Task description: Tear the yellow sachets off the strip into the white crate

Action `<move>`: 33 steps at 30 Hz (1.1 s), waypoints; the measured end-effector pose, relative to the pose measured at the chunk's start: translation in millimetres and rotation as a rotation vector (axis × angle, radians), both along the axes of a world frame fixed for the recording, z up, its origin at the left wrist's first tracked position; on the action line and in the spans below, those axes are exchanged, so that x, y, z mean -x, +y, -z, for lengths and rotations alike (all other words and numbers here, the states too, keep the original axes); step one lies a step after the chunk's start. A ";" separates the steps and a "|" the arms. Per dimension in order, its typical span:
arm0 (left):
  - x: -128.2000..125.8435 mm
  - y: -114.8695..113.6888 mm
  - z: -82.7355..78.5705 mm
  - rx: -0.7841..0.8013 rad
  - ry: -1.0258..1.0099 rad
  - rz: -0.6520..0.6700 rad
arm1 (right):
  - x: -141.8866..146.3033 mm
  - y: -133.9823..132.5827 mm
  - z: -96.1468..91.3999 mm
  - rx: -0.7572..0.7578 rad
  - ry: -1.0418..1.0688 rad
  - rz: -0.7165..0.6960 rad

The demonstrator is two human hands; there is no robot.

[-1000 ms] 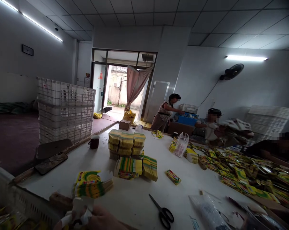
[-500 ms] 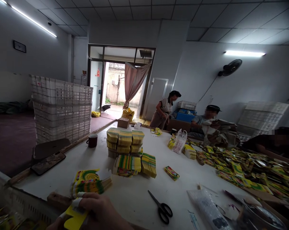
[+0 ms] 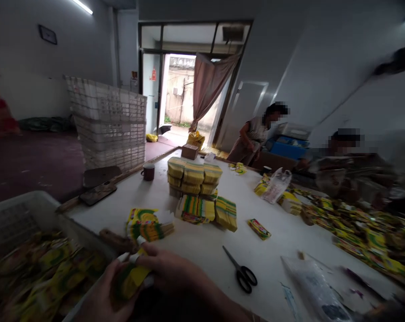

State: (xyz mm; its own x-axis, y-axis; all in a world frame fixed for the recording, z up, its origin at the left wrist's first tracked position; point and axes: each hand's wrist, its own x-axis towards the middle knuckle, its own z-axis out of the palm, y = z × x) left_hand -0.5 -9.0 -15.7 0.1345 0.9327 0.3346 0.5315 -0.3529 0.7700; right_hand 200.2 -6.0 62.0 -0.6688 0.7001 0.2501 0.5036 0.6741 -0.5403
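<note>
Both my hands are at the lower left, by the near table edge. My left hand (image 3: 103,290) is closed on a yellow and green printed card packet (image 3: 128,281), possibly several pieces together; blur hides the count. My right hand (image 3: 167,266) grips the same packet from the other side. White coverings show on some fingertips. Just beyond them lies a fanned pile of yellow printed cards (image 3: 144,221) next to a wooden block (image 3: 117,241). To the left, a white crate (image 3: 38,203) holds many similar yellow pieces.
Stacked card bundles (image 3: 192,172) stand mid-table. Black scissors (image 3: 244,275), a single small packet (image 3: 259,229) and a clear plastic bag (image 3: 314,286) lie to the right. A mug (image 3: 148,171) and a phone (image 3: 98,193) sit at the left edge. Co-workers are across the table.
My view has turned left and down, so the crate of yellow pieces now shows. My left hand has come into fuller view, with both hands on the card packet.
</note>
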 end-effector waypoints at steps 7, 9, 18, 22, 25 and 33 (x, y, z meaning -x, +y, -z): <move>-11.4 7.6 -13.7 0.082 -0.231 -0.031 | -6.0 18.7 43.6 0.042 0.332 0.130; -22.0 13.6 -13.9 0.052 -0.510 -0.208 | -5.2 23.3 58.1 0.045 0.475 0.248; -62.4 47.3 -32.2 0.407 -1.860 -0.532 | 11.3 28.8 76.4 0.045 0.377 0.214; -63.5 60.3 -35.9 0.351 -1.867 -0.559 | 3.9 37.9 69.3 0.109 0.339 0.110; -63.7 65.2 -32.2 0.323 -1.843 -0.543 | 3.8 43.2 67.4 0.141 0.336 0.127; -57.4 70.7 -24.3 0.309 -1.732 -0.589 | 14.5 48.8 72.7 0.170 0.394 0.186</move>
